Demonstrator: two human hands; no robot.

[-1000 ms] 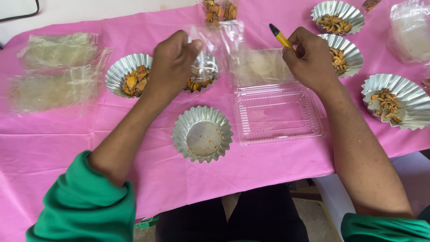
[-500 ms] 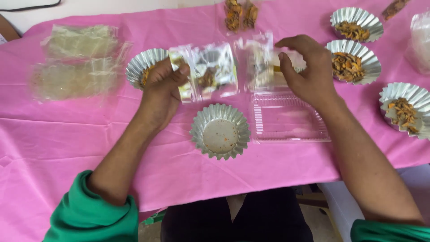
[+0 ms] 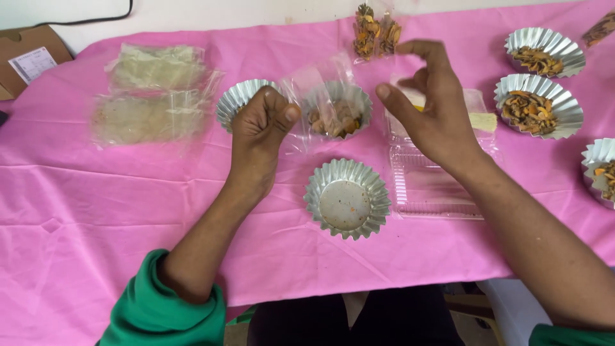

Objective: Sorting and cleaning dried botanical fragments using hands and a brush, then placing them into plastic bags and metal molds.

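Observation:
My left hand (image 3: 261, 125) is closed in a fist and pinches the edge of a clear plastic bag (image 3: 315, 90). The bag hangs over a foil cup of orange-brown food pieces (image 3: 338, 116). Another foil cup (image 3: 232, 102) shows partly behind this hand. My right hand (image 3: 437, 112) hovers with thumb and fingers spread, holding nothing, above a clear plastic clamshell box (image 3: 428, 182). A bit of something yellow lies under that hand. An empty foil cup (image 3: 346, 200) sits on the pink tablecloth (image 3: 128, 211) between my forearms.
Three filled foil cups (image 3: 538, 106) stand at the right. A sealed bag of food pieces (image 3: 375, 29) lies at the far middle. A stack of clear bags (image 3: 154, 96) lies at the left. A cardboard box (image 3: 25, 54) sits in the far left corner.
My right hand has let go of the bag's other edge and opened, lifting slightly. My left hand still pinches the bag. The pen seen a second ago is out of the right hand.

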